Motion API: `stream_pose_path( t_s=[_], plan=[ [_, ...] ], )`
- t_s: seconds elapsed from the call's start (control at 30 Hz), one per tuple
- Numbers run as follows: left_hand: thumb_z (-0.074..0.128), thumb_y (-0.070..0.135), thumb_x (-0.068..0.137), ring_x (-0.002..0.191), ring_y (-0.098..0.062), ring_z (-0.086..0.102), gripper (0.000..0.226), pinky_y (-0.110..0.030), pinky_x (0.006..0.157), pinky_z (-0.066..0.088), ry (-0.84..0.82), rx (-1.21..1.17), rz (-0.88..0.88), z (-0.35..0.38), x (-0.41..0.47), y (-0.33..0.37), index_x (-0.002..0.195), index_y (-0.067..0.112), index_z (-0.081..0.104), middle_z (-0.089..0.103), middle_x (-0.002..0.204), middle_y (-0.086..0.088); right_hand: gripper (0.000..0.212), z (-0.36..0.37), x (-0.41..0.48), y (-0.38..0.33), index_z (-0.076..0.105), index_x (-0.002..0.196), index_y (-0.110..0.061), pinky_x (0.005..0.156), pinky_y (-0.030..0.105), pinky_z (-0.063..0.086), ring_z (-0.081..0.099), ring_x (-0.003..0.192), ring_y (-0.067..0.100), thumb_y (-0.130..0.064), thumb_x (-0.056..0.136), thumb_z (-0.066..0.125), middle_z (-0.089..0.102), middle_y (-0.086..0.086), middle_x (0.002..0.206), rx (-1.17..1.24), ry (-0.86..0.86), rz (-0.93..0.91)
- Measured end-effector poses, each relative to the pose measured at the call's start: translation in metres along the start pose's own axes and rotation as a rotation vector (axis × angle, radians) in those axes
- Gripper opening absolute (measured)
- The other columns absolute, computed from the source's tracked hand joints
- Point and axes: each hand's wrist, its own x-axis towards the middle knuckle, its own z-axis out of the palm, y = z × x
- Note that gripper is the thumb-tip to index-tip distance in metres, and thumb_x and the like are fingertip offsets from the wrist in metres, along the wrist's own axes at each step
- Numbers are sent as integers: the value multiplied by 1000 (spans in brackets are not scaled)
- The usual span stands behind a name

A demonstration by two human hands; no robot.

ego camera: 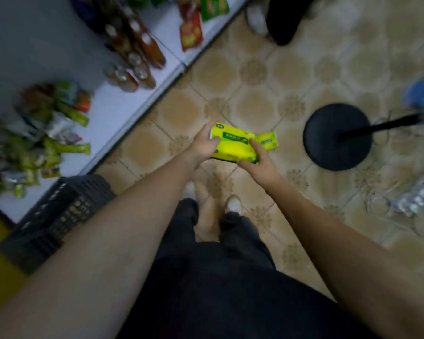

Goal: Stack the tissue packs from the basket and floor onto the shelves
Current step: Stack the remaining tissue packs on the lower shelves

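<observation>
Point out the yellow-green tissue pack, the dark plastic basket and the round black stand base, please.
yellow-green rectangular tissue pack (233,149): head view, its yellow top face.
dark latticed plastic basket (56,216): head view, its side wall.
round black stand base (328,143): head view, the disc's flat top.

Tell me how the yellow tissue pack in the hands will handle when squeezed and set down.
The tissue pack is probably soft and light: the left hand and right hand hold it just by its ends. Its shiny-looking wrapper may be slippery. Being flat-sided, it should lie without rolling.
</observation>
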Motion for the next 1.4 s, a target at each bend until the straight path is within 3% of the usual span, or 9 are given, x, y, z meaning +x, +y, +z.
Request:
stream_pose_path(
  t_s=[0.07, 0.23, 0.43, 0.6, 0.8, 1.0, 1.23, 1.33, 1.4],
  plan=[
    [40, 8, 96, 117, -26, 50, 50, -20, 65, 44, 85, -30, 73, -30, -24, 35, 143, 20, 33, 42, 142, -10, 67, -9, -14, -48, 31, 142, -8, 90, 15, 32, 43, 126, 23, -6, 84, 65, 43, 13, 139, -32, 9, -107],
    [37, 12, 97, 125, -31, 44, 46, -27, 92, 42, 291, -110, 214, -95, -72, 88, 142, 19, 36, 35, 144, -15, 63, -18, -34, -150, 34, 140, -3, 74, 0, 35, 42, 110, 11, 0, 84, 62, 43, 18, 138, -88, -18, -376],
    [39, 19, 97, 128, -33, 43, 51, -48, 103, 41, 483, -347, 291, -162, -111, 91, 146, 18, 24, 31, 149, -10, 57, 10, -46, -236, 37, 140, -7, 87, 14, 33, 44, 125, 23, -9, 88, 60, 42, 12, 140, -208, -110, -572],
    [47, 16, 97, 131, -23, 40, 59, -29, 100, 38, 615, -538, 319, -232, -126, 77, 147, 10, 18, 36, 146, -6, 55, 63, -53, -293, 38, 138, -7, 80, 16, 38, 51, 106, 17, -9, 87, 60, 49, 10, 129, -231, -154, -677],
    [52, 9, 94, 109, -15, 50, 45, -16, 76, 46, 645, -569, 339, -308, -121, 68, 134, 0, 35, 49, 119, -3, 51, 114, -49, -341, 46, 132, -13, 94, 39, 45, 53, 111, 26, -18, 84, 64, 52, 13, 125, -302, -135, -730],
    [50, 7, 93, 95, -17, 51, 31, -16, 66, 41, 681, -524, 280, -342, -101, 49, 122, -1, 51, 55, 103, -6, 47, 146, -26, -364, 48, 130, -14, 94, 33, 41, 49, 109, 27, -16, 86, 62, 43, 17, 122, -337, -132, -698],
    [50, 7, 93, 86, -19, 50, 11, -25, 71, 40, 702, -559, 299, -375, -73, 48, 102, 8, 57, 57, 91, -8, 44, 170, 9, -394, 51, 127, -13, 93, 34, 45, 50, 107, 19, -12, 85, 62, 47, 14, 124, -291, -176, -696],
    [54, 11, 90, 88, -23, 56, 32, -33, 82, 45, 726, -511, 253, -394, -50, 55, 120, 1, 56, 60, 101, -11, 41, 178, 35, -414, 52, 126, -13, 81, 16, 38, 47, 104, 14, -7, 86, 59, 47, 5, 119, -267, -184, -694],
    [55, 24, 78, 95, -29, 61, 50, -39, 89, 49, 776, -452, 190, -411, -22, 54, 125, 4, 54, 60, 114, -15, 40, 185, 57, -430, 54, 124, -13, 80, 21, 41, 51, 98, 17, -5, 86, 57, 50, 7, 120, -230, -198, -694]
  ],
)
